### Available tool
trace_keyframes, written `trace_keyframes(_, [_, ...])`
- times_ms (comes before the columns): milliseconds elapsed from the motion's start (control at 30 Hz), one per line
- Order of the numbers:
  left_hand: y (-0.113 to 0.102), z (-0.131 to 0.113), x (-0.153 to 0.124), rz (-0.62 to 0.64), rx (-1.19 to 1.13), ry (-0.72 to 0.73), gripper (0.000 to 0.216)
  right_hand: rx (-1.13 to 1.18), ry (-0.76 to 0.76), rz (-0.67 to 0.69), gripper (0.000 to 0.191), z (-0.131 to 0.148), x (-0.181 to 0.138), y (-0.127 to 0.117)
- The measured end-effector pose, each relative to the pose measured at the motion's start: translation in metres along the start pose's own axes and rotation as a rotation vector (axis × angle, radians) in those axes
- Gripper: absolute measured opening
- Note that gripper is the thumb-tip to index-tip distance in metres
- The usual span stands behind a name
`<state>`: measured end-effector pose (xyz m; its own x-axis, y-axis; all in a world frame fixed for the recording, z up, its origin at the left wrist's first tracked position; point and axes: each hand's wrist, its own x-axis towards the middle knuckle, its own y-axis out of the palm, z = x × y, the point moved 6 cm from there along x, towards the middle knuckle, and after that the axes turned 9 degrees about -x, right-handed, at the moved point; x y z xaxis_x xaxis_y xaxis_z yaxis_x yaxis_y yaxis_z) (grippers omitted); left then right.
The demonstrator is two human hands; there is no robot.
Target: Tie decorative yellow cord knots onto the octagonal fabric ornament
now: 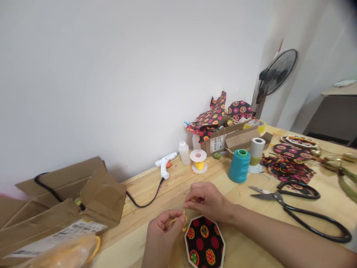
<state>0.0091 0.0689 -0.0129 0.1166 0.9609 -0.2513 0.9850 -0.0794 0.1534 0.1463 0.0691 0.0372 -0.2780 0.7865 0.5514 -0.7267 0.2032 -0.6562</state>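
Lower centre of frame, two hands, left hand [163, 227] and right hand [206, 201] both pinching one yellow cord [182, 220], one octagonal fabric patch [204, 242] just beside, one pair of scissors [301, 208] right, three spools [239, 165] behind on table [178, 186].

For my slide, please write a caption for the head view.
Two hands, left and right, pinch a yellow cord above a fabric-covered octagon on a wooden table.

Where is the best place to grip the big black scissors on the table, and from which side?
Grip the black scissors at the loop handles, coming from the right, probably with the right hand. The handles point right and lie free; the open blades point left toward the teal thread cone.
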Motion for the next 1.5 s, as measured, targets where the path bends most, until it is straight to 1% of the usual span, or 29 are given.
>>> trace_keyframes(100, [-0.006,0.006,0.002,-0.062,-0.050,-0.017,0.021,-0.019,0.005,-0.018,0.022,-0.008,0.004,-0.004])
trace_keyframes(267, [-0.010,0.012,0.002,-0.090,-0.086,-0.079,0.027,-0.033,0.030,-0.004,0.019,-0.015,0.010,-0.004])
trace_keyframes(400, [-0.004,0.005,-0.001,-0.057,-0.077,-0.087,0.024,-0.035,0.045,0.010,0.016,-0.015,0.010,-0.003])
trace_keyframes(500, [0.001,0.000,-0.002,-0.017,-0.048,-0.078,0.021,-0.035,0.072,0.029,0.018,-0.016,0.009,-0.006])
trace_keyframes(600, [0.002,-0.002,-0.001,-0.006,-0.053,-0.060,0.019,-0.027,0.079,0.066,0.021,-0.013,0.009,-0.007])
trace_keyframes(733, [0.001,-0.006,0.002,0.012,-0.022,0.002,0.016,-0.026,0.105,0.097,0.020,-0.013,0.008,0.001])
trace_keyframes(800, [0.001,-0.007,0.003,0.025,0.006,0.057,0.015,-0.019,0.158,0.085,0.025,-0.018,0.006,0.005])
trace_keyframes(867, [0.002,-0.007,0.002,0.048,0.023,0.100,0.015,-0.011,0.162,0.073,0.027,-0.021,0.005,0.006])
trace_keyframes(1000, [0.000,-0.007,-0.002,-0.012,0.014,0.152,0.014,0.028,0.164,0.060,0.036,-0.026,0.004,0.006])
trace_keyframes(1133, [-0.003,-0.008,-0.003,-0.072,-0.003,0.186,0.016,0.072,0.195,0.065,0.035,-0.029,0.003,0.010])
trace_keyframes(1233, [-0.005,-0.006,-0.002,-0.088,-0.020,0.195,0.020,0.078,0.212,0.059,0.033,-0.032,0.002,0.013])
trace_keyframes(1367, [-0.004,-0.008,-0.003,-0.067,-0.044,0.209,0.027,0.053,0.237,0.032,0.030,-0.035,0.004,0.013])
trace_keyframes(1500, [-0.002,-0.015,-0.008,-0.029,-0.053,0.223,0.030,0.002,0.271,-0.037,0.030,-0.030,0.007,0.003])
